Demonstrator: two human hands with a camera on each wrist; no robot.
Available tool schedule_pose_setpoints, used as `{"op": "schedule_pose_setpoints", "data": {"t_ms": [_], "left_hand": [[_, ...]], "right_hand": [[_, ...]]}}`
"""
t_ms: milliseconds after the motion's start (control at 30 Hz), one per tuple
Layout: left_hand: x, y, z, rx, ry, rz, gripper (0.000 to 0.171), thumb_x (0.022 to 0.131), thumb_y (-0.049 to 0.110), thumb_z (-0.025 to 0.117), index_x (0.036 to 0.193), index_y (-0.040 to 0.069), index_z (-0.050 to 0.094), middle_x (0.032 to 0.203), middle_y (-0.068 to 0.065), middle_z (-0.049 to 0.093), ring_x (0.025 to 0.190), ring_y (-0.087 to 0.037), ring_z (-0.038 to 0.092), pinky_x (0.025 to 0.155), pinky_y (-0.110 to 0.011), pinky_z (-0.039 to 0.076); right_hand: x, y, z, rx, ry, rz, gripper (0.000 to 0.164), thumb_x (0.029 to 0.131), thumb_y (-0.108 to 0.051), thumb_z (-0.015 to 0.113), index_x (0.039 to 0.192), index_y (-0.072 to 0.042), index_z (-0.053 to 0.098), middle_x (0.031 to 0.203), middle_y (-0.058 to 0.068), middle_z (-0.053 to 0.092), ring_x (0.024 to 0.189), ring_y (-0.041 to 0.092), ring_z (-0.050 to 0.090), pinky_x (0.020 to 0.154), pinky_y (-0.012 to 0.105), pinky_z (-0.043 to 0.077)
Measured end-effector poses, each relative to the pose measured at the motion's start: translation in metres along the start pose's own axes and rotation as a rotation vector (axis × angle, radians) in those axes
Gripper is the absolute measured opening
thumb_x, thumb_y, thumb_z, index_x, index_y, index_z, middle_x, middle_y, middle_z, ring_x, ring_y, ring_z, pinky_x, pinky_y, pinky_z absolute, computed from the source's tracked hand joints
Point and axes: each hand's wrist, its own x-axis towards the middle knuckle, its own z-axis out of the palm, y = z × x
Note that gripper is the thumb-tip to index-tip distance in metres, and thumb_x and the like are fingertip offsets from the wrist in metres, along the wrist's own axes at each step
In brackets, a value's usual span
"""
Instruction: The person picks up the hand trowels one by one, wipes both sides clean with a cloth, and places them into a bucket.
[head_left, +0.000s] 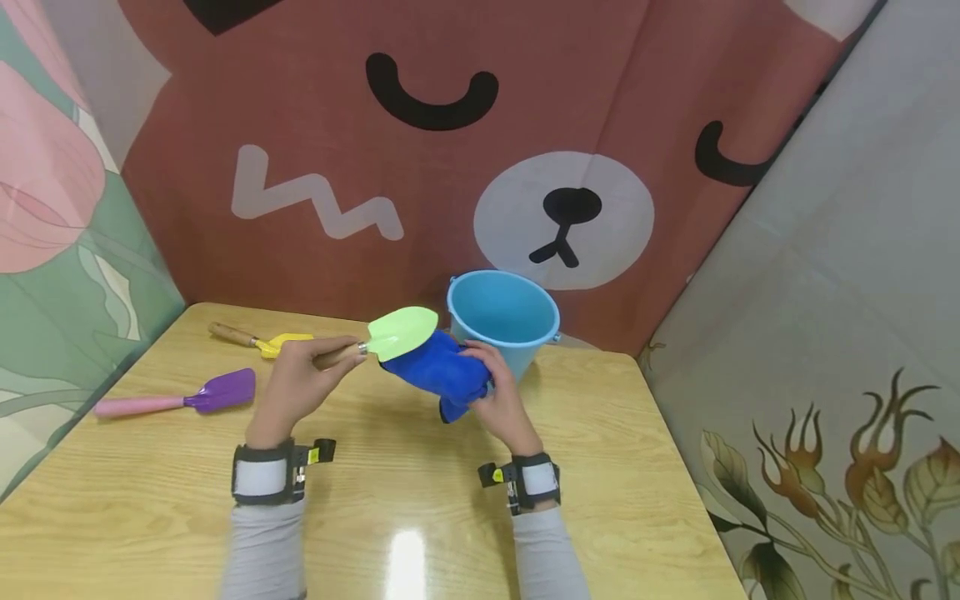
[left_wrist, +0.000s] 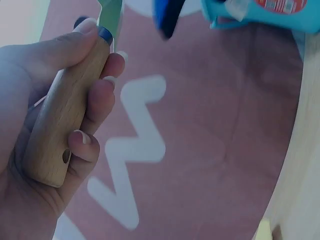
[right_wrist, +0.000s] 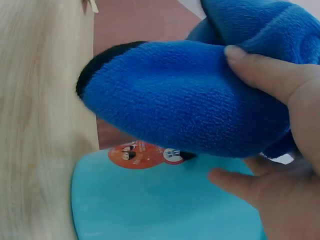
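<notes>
My left hand (head_left: 303,379) grips the wooden handle (left_wrist: 70,110) of a small trowel with a light green blade (head_left: 405,331). The blade points right and overlaps a blue cloth (head_left: 442,371) in the head view. My right hand (head_left: 501,400) holds that bunched, plush cloth with dark edging, thumb on top, as the right wrist view shows; one end hangs loose. Just behind the cloth stands a light blue bucket (head_left: 540,312), upright, its inside partly visible. A red label (right_wrist: 135,155) shows on the bucket's side in the right wrist view.
On the left of the wooden table (head_left: 360,492) lie a purple shovel (head_left: 225,392) with a pink handle and a yellow garden tool (head_left: 281,343) with a wooden handle, partly hidden by my left hand. A bear-print curtain (head_left: 420,183) rises behind the table.
</notes>
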Motion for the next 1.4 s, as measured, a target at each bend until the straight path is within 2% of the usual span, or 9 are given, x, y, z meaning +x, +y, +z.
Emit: {"op": "schedule_pose_setpoints", "data": {"t_ms": [133,267,500,633,767,1000,1267,1400], "left_hand": [[0.004,0.008,0.014,-0.029,-0.063,0.04,0.028,0.089,0.01,0.08,0.115,0.001,0.077,0.104,-0.01,0.078,0.09,-0.013,0.076,0.074,-0.018,0.059],[0.008,0.015,0.027,-0.017,-0.112,0.085,0.028,0.085,0.005,0.082,0.112,-0.001,0.077,0.103,-0.013,0.078,0.088,-0.021,0.077,0.073,-0.022,0.06],[0.01,0.027,0.044,-0.003,-0.168,0.061,0.031,0.086,0.014,0.083,0.114,0.002,0.077,0.105,-0.011,0.078,0.09,-0.021,0.077,0.074,-0.03,0.062],[0.009,0.03,0.047,0.017,-0.187,0.035,0.032,0.087,0.017,0.082,0.116,0.003,0.077,0.107,-0.011,0.077,0.091,-0.021,0.077,0.075,-0.033,0.062],[0.009,0.029,0.047,0.032,-0.206,0.011,0.031,0.088,0.018,0.081,0.116,0.004,0.077,0.108,-0.011,0.077,0.092,-0.021,0.077,0.077,-0.034,0.062],[0.011,0.027,0.044,0.059,-0.256,-0.045,0.033,0.089,0.018,0.081,0.118,0.003,0.076,0.11,-0.013,0.076,0.094,-0.024,0.076,0.079,-0.039,0.062],[0.012,0.029,0.043,0.053,-0.293,-0.053,0.033,0.09,0.017,0.079,0.119,0.002,0.075,0.113,-0.015,0.075,0.099,-0.027,0.075,0.082,-0.042,0.062],[0.012,0.027,0.042,0.062,-0.288,-0.06,0.033,0.09,0.016,0.08,0.12,0.003,0.075,0.112,-0.015,0.075,0.098,-0.026,0.076,0.082,-0.042,0.062]], "right_hand": [[0.0,0.004,0.002,0.002,0.013,0.008,0.056,0.082,0.015,0.07,0.129,-0.013,0.061,0.144,0.013,0.054,0.138,0.032,0.048,0.115,0.055,0.038],[-0.001,0.004,0.005,0.0,0.025,0.039,0.063,0.082,0.016,0.067,0.136,-0.013,0.053,0.143,0.01,0.055,0.137,0.03,0.05,0.115,0.053,0.039],[-0.003,0.003,0.007,0.082,0.05,0.131,0.068,0.083,0.01,0.07,0.143,-0.013,0.046,0.145,0.011,0.054,0.137,0.031,0.049,0.113,0.054,0.042],[-0.003,0.004,0.007,0.091,0.056,0.172,0.069,0.082,0.006,0.076,0.142,-0.012,0.047,0.144,0.011,0.054,0.136,0.032,0.05,0.112,0.054,0.043],[-0.003,0.004,0.006,0.1,0.045,0.171,0.068,0.083,0.002,0.079,0.141,-0.008,0.046,0.145,0.015,0.054,0.138,0.034,0.049,0.113,0.052,0.042],[0.0,-0.029,-0.005,0.084,-0.022,0.214,0.058,0.086,0.006,0.073,0.137,0.003,0.046,0.143,0.024,0.053,0.135,0.038,0.051,0.109,0.049,0.047],[-0.001,-0.034,-0.007,0.095,-0.013,0.244,0.056,0.087,0.005,0.073,0.136,0.0,0.046,0.142,0.022,0.054,0.134,0.037,0.052,0.105,0.051,0.05],[-0.001,-0.036,-0.009,0.089,-0.015,0.249,0.056,0.087,0.005,0.073,0.135,-0.001,0.046,0.142,0.022,0.054,0.133,0.037,0.053,0.105,0.051,0.051]]}}
